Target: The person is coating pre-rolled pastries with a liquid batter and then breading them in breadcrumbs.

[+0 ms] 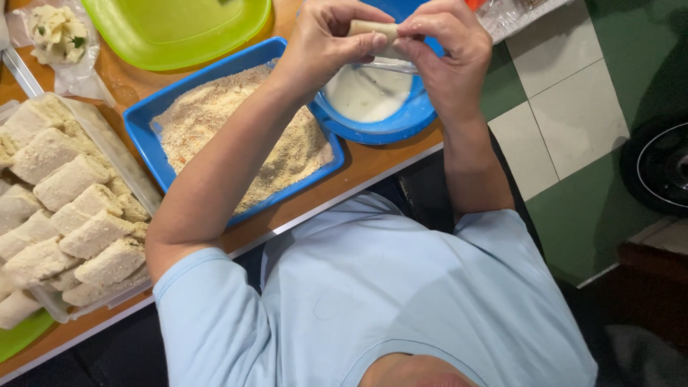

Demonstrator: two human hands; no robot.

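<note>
Both of my hands hold one pale, uncoated roll (373,30) by its ends, my left hand (326,43) on its left end and my right hand (446,54) on its right. The roll hangs over a blue bowl (390,129) of white batter (365,93). Just left of the bowl stands a blue rectangular tray (143,122) filled with tan breadcrumbs (236,125). My left forearm crosses above the tray's right side.
A clear container (132,183) packed with several breaded rolls sits at the left of the wooden table (373,163). A green plastic tray (179,32) and a plastic bag of pale filling (57,32) lie farther back. Green and white floor tiles (566,107) lie to the right.
</note>
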